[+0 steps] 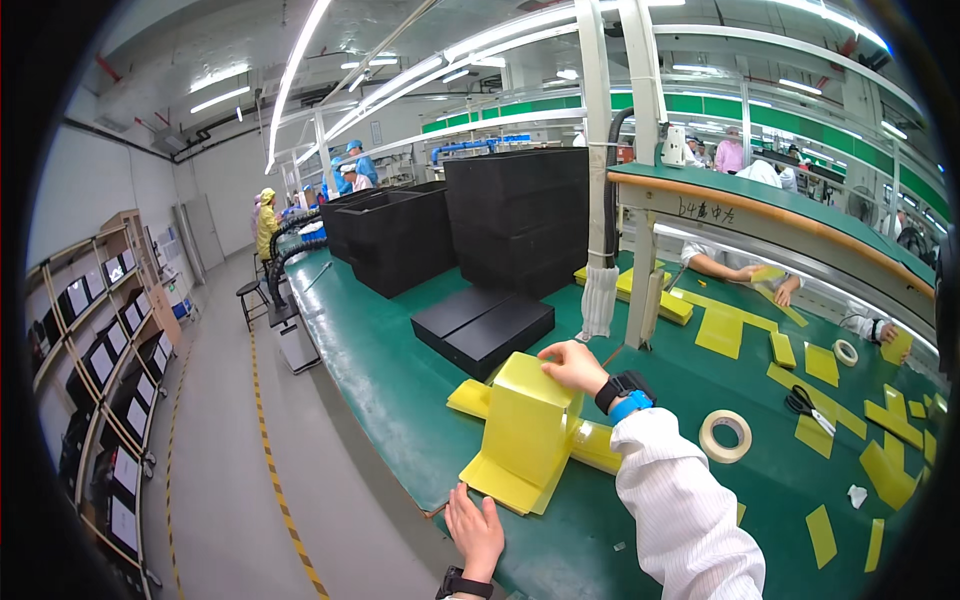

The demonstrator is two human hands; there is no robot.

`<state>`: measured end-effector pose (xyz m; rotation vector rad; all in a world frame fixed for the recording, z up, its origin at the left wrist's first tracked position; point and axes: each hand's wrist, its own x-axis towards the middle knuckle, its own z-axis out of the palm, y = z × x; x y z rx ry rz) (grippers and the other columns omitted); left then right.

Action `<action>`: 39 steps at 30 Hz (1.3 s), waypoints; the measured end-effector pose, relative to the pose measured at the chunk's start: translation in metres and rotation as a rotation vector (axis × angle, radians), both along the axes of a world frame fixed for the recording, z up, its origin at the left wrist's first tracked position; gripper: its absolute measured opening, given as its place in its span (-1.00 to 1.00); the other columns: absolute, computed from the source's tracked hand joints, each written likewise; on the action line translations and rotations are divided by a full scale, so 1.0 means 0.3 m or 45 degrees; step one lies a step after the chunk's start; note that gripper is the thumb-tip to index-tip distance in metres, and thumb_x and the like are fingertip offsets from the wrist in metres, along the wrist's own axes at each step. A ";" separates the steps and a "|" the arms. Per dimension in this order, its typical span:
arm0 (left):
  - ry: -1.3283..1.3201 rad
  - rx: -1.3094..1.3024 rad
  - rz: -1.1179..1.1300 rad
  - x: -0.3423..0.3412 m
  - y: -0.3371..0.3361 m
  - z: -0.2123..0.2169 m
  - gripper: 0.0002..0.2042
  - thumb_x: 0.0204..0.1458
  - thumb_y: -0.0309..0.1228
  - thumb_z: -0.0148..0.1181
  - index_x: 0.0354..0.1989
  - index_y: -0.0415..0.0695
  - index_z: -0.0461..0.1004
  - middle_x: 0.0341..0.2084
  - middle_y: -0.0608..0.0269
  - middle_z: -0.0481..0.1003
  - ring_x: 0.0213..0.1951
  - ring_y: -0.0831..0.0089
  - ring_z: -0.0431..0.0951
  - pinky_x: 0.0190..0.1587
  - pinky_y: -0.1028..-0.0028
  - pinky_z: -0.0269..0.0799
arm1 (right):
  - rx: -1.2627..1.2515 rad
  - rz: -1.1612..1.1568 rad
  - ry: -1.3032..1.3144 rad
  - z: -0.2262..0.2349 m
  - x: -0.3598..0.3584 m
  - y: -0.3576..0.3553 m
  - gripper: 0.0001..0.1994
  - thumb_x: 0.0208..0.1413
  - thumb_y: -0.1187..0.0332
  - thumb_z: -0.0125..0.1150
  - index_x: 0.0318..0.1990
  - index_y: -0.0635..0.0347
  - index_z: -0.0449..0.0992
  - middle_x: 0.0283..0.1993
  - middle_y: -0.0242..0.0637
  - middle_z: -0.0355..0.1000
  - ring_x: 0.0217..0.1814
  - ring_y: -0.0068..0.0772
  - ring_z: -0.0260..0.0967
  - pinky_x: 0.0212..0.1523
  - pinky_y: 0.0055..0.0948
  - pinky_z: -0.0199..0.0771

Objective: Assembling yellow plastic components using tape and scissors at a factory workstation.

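In front of me on the green bench top [370, 375] stands a block of yellow film sheets [525, 430], with flaps spreading at its foot and strips sticking out on both sides. My right hand [575, 368] is at its top corner, fingers curled and closed on the yellow sheet there. At the lower left, my left hand [474, 530] lies beside the near flap with its fingers stretched out. The fingertips reach the flap's edge; whether they press on it I cannot tell.
Behind the block lie flat black slabs [482, 328] and tall black bins [515, 220]. Right of my arm are a tape roll [725, 436], scissors [808, 408] and loose yellow pieces [820, 535]. Another person's hands [745, 275] hold yellow film beyond the post [640, 290].
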<state>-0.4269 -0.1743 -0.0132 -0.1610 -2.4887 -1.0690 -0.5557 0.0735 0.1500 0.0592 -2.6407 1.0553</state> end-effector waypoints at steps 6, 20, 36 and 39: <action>0.008 -0.060 -0.001 -0.011 -0.006 -0.017 -0.54 0.18 -0.17 -0.15 0.10 -0.29 0.24 0.09 -0.12 0.29 0.22 -0.01 0.18 0.27 0.11 -0.06 | -0.056 0.571 -0.132 0.036 0.019 -0.022 -0.40 -0.10 0.50 0.16 0.21 0.09 0.29 0.08 -0.06 0.39 0.09 -0.12 0.37 0.11 -0.32 0.34; 0.085 -0.082 0.005 -0.005 -0.002 -0.006 -0.58 0.16 -0.23 -0.08 0.06 -0.31 0.27 0.04 -0.12 0.35 0.18 -0.05 0.22 0.23 0.11 0.01 | 0.269 0.124 -0.340 -0.287 -0.027 0.151 -0.42 -0.04 0.34 0.22 0.21 0.11 0.25 0.10 -0.01 0.36 0.14 -0.03 0.32 0.07 -0.21 0.35; -0.001 -0.060 -0.014 -0.006 -0.001 0.000 -0.55 0.10 -0.24 -0.02 0.09 -0.30 0.26 0.07 -0.12 0.32 0.22 -0.03 0.18 0.26 0.11 -0.04 | -0.120 0.454 -0.497 -0.290 0.019 0.159 -0.41 0.07 0.43 0.11 0.27 -0.06 0.08 -0.07 -0.19 0.41 -0.11 -0.30 0.38 -0.09 -0.37 0.36; -0.005 -0.059 -0.016 -0.005 -0.005 0.005 -0.54 0.10 -0.24 -0.02 0.10 -0.29 0.26 0.07 -0.12 0.33 0.22 -0.03 0.18 0.26 0.11 -0.04 | -0.022 0.421 -0.545 -0.296 -0.010 0.163 -0.34 0.04 0.37 0.16 0.32 -0.08 0.06 -0.02 -0.21 0.40 -0.10 -0.30 0.39 -0.09 -0.37 0.37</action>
